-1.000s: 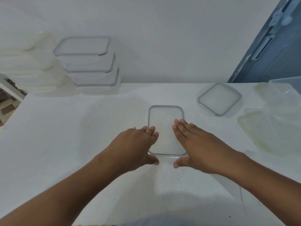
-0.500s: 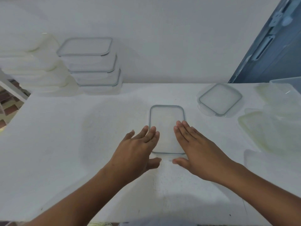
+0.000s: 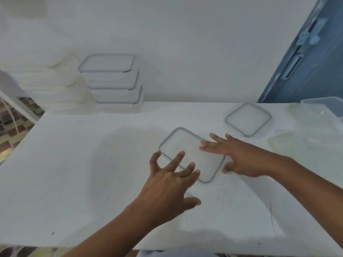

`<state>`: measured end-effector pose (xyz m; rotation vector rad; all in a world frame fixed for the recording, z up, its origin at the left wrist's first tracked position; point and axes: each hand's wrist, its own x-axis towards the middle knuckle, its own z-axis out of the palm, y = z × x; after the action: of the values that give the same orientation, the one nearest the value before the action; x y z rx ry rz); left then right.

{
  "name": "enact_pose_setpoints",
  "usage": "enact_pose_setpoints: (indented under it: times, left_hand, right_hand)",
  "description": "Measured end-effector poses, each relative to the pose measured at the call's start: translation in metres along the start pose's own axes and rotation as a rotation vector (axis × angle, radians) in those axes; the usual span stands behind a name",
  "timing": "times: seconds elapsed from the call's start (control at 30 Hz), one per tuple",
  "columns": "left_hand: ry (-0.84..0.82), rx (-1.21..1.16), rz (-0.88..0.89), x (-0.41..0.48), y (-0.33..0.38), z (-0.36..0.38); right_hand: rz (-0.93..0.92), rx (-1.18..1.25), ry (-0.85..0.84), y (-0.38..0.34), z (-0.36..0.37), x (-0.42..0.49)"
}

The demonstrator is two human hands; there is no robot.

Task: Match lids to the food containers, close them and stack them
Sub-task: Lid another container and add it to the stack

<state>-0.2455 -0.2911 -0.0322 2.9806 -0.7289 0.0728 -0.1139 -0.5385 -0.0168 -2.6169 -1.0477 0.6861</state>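
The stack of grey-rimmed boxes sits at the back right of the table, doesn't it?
Not quite. The stack of grey-rimmed boxes sits at the back left of the table, against the wall. The head view shows it.

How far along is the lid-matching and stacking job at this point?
Done: a stack of closed grey-rimmed containers stands at the back left, beside a whitish stack. In hand: the left hand and right hand, fingers spread, are at a lidded rectangular container, not yet stacked. Left: the square container and loose pieces at the right.
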Motion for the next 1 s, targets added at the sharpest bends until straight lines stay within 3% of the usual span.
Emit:
enact_pose_setpoints:
  times: [0.17, 0.33, 0.4, 0.5, 0.57, 0.63, 0.73, 1.0]
  left_hand:
    - [0.027, -0.055, 0.000, 0.021, 0.017, 0.007]
    - [0.026, -0.121, -0.024, 0.030, 0.019, 0.010]
    - [0.024, -0.177, -0.049, 0.030, 0.017, 0.005]
    - [0.051, -0.305, -0.133, 0.026, -0.002, -0.004]
    - [0.045, -0.308, -0.186, 0.023, -0.027, -0.011]
    - [-0.024, -0.278, -0.221, 0.018, -0.049, -0.015]
    - [-0.148, -0.327, -0.284, 0.012, -0.056, -0.019]
    - [-0.105, -0.126, -0.182, 0.014, -0.060, -0.007]
  right_hand:
    - [-0.001, -0.236, 0.048, 0.003, -0.014, 0.013]
    - [0.008, -0.299, 0.112, 0.006, -0.008, 0.021]
    - [0.009, -0.158, 0.131, 0.003, -0.004, 0.020]
    - [0.058, 0.227, 0.297, -0.008, -0.001, 0.008]
    - [0.067, 0.280, 0.346, -0.015, 0.001, -0.004]
    - [0.074, 0.216, 0.222, -0.021, 0.008, -0.015]
    - [0.079, -0.066, 0.046, -0.021, 0.025, -0.023]
    - [0.095, -0.126, 0.134, -0.026, 0.029, -0.022]
